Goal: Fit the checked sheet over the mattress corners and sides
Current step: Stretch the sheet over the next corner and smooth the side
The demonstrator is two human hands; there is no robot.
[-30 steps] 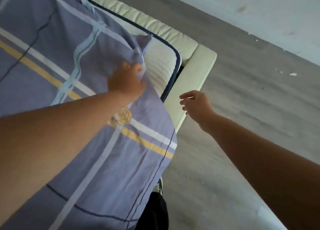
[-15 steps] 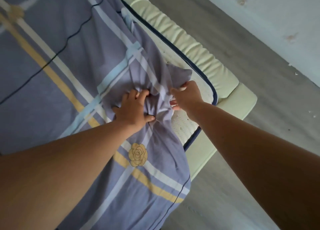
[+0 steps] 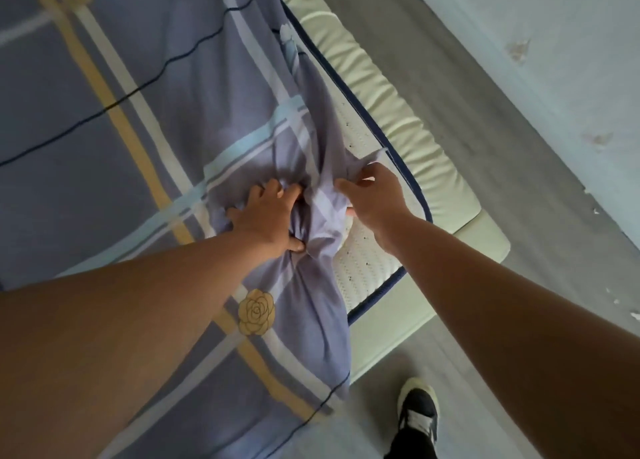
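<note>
The checked sheet, purple-grey with yellow, white and pale-blue stripes and a yellow rose print, covers most of the mattress. Its corner is bunched into a wad near the mattress corner. The white quilted mattress with dark blue piping lies bare at that corner. My left hand presses and grips the wad from the left. My right hand pinches the sheet's edge on the right of the wad, over the bare mattress.
A cream padded bed frame runs along the mattress edge and ends at a corner. Grey floor lies beyond it, with a pale wall at right. My dark shoe stands on the floor beside the bed.
My right hand came in from beside the bed frame and took hold of the sheet's corner. Both hands now gather the bunched corner, and the view has shifted closer over the mattress corner.
</note>
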